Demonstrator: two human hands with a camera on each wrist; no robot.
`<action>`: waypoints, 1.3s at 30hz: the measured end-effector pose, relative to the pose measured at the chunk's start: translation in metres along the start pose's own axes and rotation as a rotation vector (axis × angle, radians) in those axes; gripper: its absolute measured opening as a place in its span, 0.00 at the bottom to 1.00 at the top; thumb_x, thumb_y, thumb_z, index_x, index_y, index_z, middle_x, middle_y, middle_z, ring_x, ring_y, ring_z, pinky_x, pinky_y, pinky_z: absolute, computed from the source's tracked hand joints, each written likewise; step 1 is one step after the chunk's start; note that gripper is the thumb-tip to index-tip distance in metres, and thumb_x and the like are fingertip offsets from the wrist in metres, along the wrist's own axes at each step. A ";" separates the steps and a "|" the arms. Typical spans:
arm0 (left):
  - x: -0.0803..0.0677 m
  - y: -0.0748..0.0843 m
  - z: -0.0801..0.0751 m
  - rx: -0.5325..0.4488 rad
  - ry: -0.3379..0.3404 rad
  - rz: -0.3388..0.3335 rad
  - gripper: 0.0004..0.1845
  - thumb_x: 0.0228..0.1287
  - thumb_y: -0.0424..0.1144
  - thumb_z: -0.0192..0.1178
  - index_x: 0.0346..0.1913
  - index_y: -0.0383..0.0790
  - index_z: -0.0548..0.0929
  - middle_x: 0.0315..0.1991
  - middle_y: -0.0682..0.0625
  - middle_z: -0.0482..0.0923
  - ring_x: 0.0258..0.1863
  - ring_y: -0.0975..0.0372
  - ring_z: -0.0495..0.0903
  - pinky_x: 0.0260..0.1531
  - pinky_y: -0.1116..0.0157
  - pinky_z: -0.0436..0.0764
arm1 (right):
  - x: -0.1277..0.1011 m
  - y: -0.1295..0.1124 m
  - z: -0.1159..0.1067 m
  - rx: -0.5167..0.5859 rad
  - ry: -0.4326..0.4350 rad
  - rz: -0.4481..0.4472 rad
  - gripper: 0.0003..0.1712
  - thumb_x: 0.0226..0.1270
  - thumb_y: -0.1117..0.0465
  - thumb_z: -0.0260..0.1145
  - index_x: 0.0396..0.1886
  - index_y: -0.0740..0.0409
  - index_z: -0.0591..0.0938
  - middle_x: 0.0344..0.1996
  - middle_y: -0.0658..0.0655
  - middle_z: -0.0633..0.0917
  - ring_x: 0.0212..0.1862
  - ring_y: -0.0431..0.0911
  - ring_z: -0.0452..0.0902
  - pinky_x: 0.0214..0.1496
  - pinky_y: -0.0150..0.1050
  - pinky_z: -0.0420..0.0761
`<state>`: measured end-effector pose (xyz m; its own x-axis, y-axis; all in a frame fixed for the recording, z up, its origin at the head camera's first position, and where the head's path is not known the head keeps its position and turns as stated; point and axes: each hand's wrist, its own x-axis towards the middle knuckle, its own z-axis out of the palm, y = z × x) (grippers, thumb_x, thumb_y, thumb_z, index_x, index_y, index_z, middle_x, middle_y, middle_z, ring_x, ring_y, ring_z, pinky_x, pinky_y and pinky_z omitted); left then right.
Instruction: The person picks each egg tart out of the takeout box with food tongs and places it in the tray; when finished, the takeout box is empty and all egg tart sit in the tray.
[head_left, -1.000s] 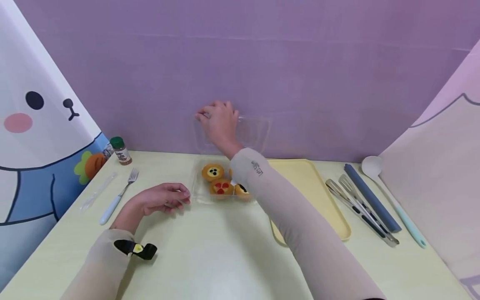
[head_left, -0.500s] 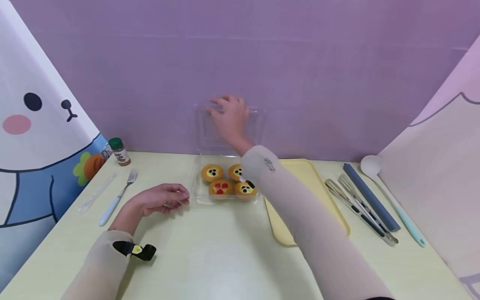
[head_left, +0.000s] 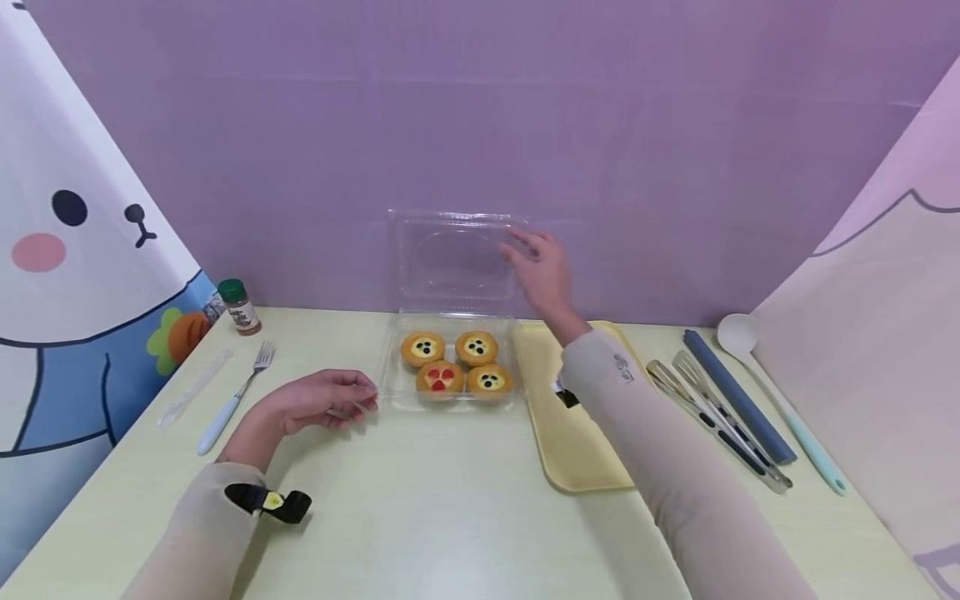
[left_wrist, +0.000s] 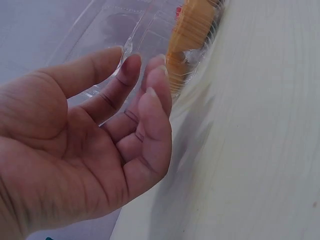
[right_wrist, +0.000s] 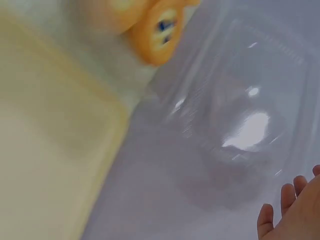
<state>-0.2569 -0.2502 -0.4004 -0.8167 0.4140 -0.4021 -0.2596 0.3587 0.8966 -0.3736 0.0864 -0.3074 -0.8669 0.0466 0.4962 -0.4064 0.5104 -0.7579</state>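
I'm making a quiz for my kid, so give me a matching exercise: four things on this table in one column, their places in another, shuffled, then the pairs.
1. tarts
2. fork
3. yellow tray
4. white spoon

A. far right, beside the tongs
B. right of the clear box
C. inside the clear box
D. left of the left hand

Pairs: 1-C, 2-D, 3-B, 4-A
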 end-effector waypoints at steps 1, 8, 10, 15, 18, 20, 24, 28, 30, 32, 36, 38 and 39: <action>0.000 0.000 0.000 -0.003 0.000 0.002 0.20 0.73 0.49 0.58 0.54 0.34 0.76 0.45 0.49 0.82 0.41 0.58 0.81 0.41 0.62 0.81 | -0.001 0.008 -0.003 0.007 0.002 0.016 0.23 0.65 0.56 0.71 0.58 0.60 0.84 0.56 0.62 0.83 0.55 0.58 0.77 0.57 0.49 0.76; 0.000 -0.001 0.000 -0.007 -0.008 -0.001 0.20 0.74 0.49 0.58 0.53 0.34 0.76 0.44 0.49 0.82 0.41 0.58 0.81 0.41 0.62 0.82 | -0.009 0.052 -0.013 0.021 -0.023 0.197 0.25 0.67 0.56 0.70 0.60 0.62 0.82 0.56 0.66 0.82 0.58 0.57 0.77 0.59 0.51 0.78; 0.000 -0.001 0.000 -0.006 -0.008 -0.001 0.20 0.74 0.49 0.58 0.53 0.34 0.76 0.44 0.49 0.82 0.41 0.58 0.81 0.41 0.62 0.82 | -0.013 0.060 -0.014 0.013 -0.047 0.234 0.25 0.67 0.55 0.70 0.60 0.61 0.82 0.58 0.65 0.82 0.59 0.57 0.77 0.59 0.52 0.79; 0.001 -0.003 0.001 -0.003 -0.003 0.000 0.19 0.74 0.48 0.58 0.52 0.33 0.76 0.42 0.49 0.82 0.40 0.58 0.81 0.40 0.62 0.81 | -0.020 0.075 -0.008 -0.004 -0.099 0.266 0.23 0.69 0.52 0.69 0.57 0.61 0.84 0.58 0.63 0.83 0.59 0.57 0.79 0.58 0.52 0.80; 0.001 -0.003 0.002 -0.003 -0.009 -0.001 0.19 0.74 0.47 0.58 0.52 0.33 0.76 0.40 0.49 0.82 0.38 0.59 0.81 0.39 0.63 0.81 | -0.023 0.080 -0.001 -0.007 -0.107 0.272 0.22 0.70 0.52 0.68 0.55 0.62 0.85 0.57 0.63 0.84 0.58 0.57 0.81 0.57 0.52 0.81; 0.001 -0.004 0.003 -0.006 -0.012 0.000 0.19 0.73 0.47 0.58 0.52 0.32 0.76 0.39 0.50 0.81 0.37 0.60 0.81 0.38 0.63 0.81 | -0.024 0.081 0.004 0.004 -0.101 0.273 0.21 0.70 0.53 0.68 0.54 0.63 0.85 0.56 0.63 0.85 0.58 0.57 0.81 0.57 0.52 0.81; 0.000 -0.004 0.003 -0.004 -0.020 0.015 0.19 0.74 0.47 0.58 0.52 0.32 0.75 0.39 0.49 0.81 0.37 0.60 0.80 0.38 0.64 0.81 | -0.024 0.080 0.011 0.010 -0.088 0.271 0.19 0.69 0.55 0.69 0.52 0.62 0.86 0.53 0.63 0.86 0.55 0.56 0.82 0.56 0.50 0.81; 0.000 -0.003 0.002 -0.005 -0.019 0.014 0.20 0.74 0.47 0.58 0.52 0.32 0.75 0.40 0.49 0.81 0.37 0.60 0.80 0.37 0.64 0.81 | -0.023 0.078 0.016 0.023 -0.082 0.295 0.17 0.68 0.56 0.69 0.51 0.61 0.87 0.51 0.62 0.87 0.52 0.54 0.82 0.53 0.46 0.81; 0.000 -0.003 0.003 -0.006 -0.020 0.014 0.20 0.74 0.47 0.58 0.52 0.32 0.75 0.40 0.49 0.81 0.37 0.60 0.80 0.37 0.64 0.81 | -0.023 0.077 0.017 0.028 -0.081 0.311 0.17 0.68 0.56 0.69 0.51 0.61 0.87 0.50 0.62 0.87 0.51 0.52 0.81 0.51 0.44 0.80; 0.000 -0.003 0.003 -0.007 -0.018 0.013 0.19 0.74 0.47 0.58 0.52 0.32 0.75 0.40 0.49 0.81 0.37 0.60 0.80 0.38 0.63 0.81 | -0.023 0.077 0.017 0.031 -0.080 0.328 0.16 0.68 0.56 0.69 0.50 0.60 0.88 0.50 0.61 0.87 0.50 0.51 0.80 0.49 0.43 0.78; 0.000 -0.002 0.004 -0.006 -0.020 0.013 0.19 0.74 0.47 0.58 0.52 0.32 0.75 0.40 0.49 0.81 0.37 0.59 0.80 0.37 0.63 0.81 | -0.022 0.077 0.017 0.028 -0.074 0.339 0.15 0.68 0.56 0.69 0.49 0.60 0.88 0.49 0.61 0.88 0.49 0.50 0.80 0.49 0.42 0.78; 0.000 -0.002 0.004 -0.005 -0.025 0.018 0.19 0.74 0.47 0.58 0.52 0.32 0.74 0.40 0.50 0.81 0.37 0.59 0.80 0.37 0.64 0.81 | -0.022 0.076 0.016 0.027 -0.067 0.331 0.15 0.68 0.57 0.69 0.48 0.61 0.88 0.48 0.62 0.88 0.48 0.51 0.80 0.49 0.43 0.78; 0.000 -0.001 0.004 -0.005 -0.027 0.019 0.19 0.74 0.47 0.58 0.52 0.32 0.74 0.40 0.50 0.80 0.37 0.59 0.80 0.37 0.64 0.81 | -0.021 0.076 0.016 0.028 -0.063 0.326 0.14 0.68 0.57 0.69 0.48 0.61 0.88 0.47 0.62 0.88 0.48 0.52 0.80 0.49 0.44 0.78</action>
<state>-0.2550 -0.2470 -0.4023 -0.8073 0.4434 -0.3894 -0.2467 0.3459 0.9053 -0.3908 0.1108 -0.3825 -0.9686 0.1498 0.1985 -0.1111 0.4537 -0.8842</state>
